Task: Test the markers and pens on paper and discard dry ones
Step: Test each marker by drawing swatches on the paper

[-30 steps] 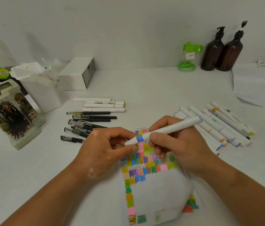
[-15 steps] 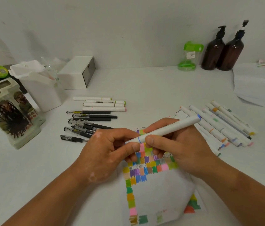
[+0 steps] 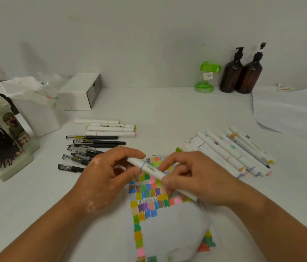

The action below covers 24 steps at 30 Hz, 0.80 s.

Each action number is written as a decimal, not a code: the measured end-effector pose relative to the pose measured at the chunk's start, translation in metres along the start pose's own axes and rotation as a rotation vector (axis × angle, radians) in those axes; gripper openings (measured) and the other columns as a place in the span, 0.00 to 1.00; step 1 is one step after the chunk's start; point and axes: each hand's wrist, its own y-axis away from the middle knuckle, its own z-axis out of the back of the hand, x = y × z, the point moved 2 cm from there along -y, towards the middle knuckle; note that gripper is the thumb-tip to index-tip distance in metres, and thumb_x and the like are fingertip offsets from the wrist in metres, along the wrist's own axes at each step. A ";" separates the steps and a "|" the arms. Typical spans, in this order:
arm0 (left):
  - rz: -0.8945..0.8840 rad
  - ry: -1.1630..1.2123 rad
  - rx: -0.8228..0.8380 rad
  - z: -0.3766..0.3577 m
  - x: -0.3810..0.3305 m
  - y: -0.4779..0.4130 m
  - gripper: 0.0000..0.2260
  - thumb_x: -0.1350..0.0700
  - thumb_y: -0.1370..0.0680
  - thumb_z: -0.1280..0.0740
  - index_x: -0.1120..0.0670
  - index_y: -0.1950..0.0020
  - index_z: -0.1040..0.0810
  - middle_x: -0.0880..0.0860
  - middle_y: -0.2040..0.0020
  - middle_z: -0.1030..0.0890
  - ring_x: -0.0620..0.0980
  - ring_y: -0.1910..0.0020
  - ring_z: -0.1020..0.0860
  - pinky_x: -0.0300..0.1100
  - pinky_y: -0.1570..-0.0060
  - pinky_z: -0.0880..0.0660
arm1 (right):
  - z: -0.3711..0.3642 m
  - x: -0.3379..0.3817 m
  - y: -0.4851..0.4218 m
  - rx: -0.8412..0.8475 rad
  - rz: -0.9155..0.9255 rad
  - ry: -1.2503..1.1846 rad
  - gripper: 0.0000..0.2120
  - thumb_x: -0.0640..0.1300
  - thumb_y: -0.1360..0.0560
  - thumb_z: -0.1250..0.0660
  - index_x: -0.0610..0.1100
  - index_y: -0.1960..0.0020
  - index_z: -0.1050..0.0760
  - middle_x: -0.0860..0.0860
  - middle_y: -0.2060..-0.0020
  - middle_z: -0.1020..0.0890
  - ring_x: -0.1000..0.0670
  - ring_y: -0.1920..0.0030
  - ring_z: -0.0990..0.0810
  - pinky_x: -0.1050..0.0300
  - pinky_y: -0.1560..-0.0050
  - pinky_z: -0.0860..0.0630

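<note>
A white marker with a blue band [image 3: 149, 168] lies slanted between both hands above the test paper [image 3: 167, 224]. My left hand [image 3: 107, 178] pinches its capped upper-left end with thumb and fingers. My right hand [image 3: 196, 178] grips the barrel lower right. The paper carries many coloured swatches. A row of white markers [image 3: 232, 150] lies to the right. Four white markers [image 3: 109, 127] and several black pens [image 3: 90, 146] lie to the left.
A white bin [image 3: 33, 106] and a white box [image 3: 79, 91] stand at the back left, beside a printed holder [image 3: 1, 140]. Two brown pump bottles [image 3: 243, 72] and a green container [image 3: 206, 77] stand at the back. A stack of white paper [image 3: 290, 110] lies far right.
The marker has turned round between the hands: its long end pointed up to the right before and now runs down to the right under my right hand.
</note>
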 end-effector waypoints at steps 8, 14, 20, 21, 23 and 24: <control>0.018 -0.036 -0.034 0.005 0.006 -0.001 0.14 0.40 0.31 0.31 0.34 0.46 0.22 0.42 0.56 0.17 0.41 0.52 0.19 0.30 0.56 0.22 | 0.080 -0.022 0.017 -0.730 -0.116 0.346 0.03 0.53 0.31 0.25 0.58 0.62 0.18 0.63 0.67 0.18 0.62 0.66 0.21 0.71 0.69 0.30; 0.062 -0.070 0.025 -0.002 0.006 0.001 0.08 0.42 0.31 0.30 0.37 0.53 0.18 0.39 0.57 0.17 0.40 0.51 0.19 0.33 0.62 0.20 | 0.100 -0.053 0.019 -0.726 -0.389 0.496 0.06 0.52 0.28 0.25 0.52 0.53 0.15 0.58 0.64 0.18 0.55 0.61 0.19 0.51 0.60 0.17; 0.053 -0.054 0.003 0.004 0.003 0.001 0.09 0.42 0.31 0.30 0.39 0.52 0.17 0.42 0.59 0.17 0.41 0.55 0.18 0.35 0.63 0.20 | 0.096 -0.051 0.016 -0.732 -0.423 0.578 0.09 0.53 0.27 0.27 0.53 0.48 0.16 0.59 0.61 0.19 0.51 0.58 0.18 0.48 0.54 0.17; 0.052 -0.051 0.002 0.004 0.002 0.001 0.09 0.42 0.31 0.31 0.39 0.52 0.17 0.42 0.59 0.17 0.42 0.56 0.17 0.35 0.63 0.20 | 0.096 -0.051 0.017 -0.740 -0.417 0.597 0.09 0.53 0.27 0.28 0.53 0.48 0.16 0.59 0.61 0.18 0.52 0.60 0.19 0.48 0.53 0.18; 0.050 -0.054 0.003 0.004 0.001 0.001 0.10 0.40 0.32 0.31 0.38 0.52 0.18 0.41 0.59 0.17 0.41 0.56 0.18 0.34 0.62 0.20 | 0.096 -0.048 0.019 -0.750 -0.414 0.618 0.09 0.52 0.27 0.28 0.54 0.48 0.16 0.58 0.61 0.18 0.52 0.63 0.19 0.48 0.53 0.18; 0.053 -0.061 0.003 0.004 0.001 0.001 0.10 0.39 0.32 0.32 0.38 0.53 0.18 0.40 0.59 0.17 0.41 0.56 0.18 0.33 0.62 0.20 | 0.096 -0.045 0.019 -0.747 -0.414 0.628 0.08 0.52 0.27 0.28 0.54 0.48 0.16 0.58 0.60 0.18 0.52 0.63 0.19 0.49 0.54 0.18</control>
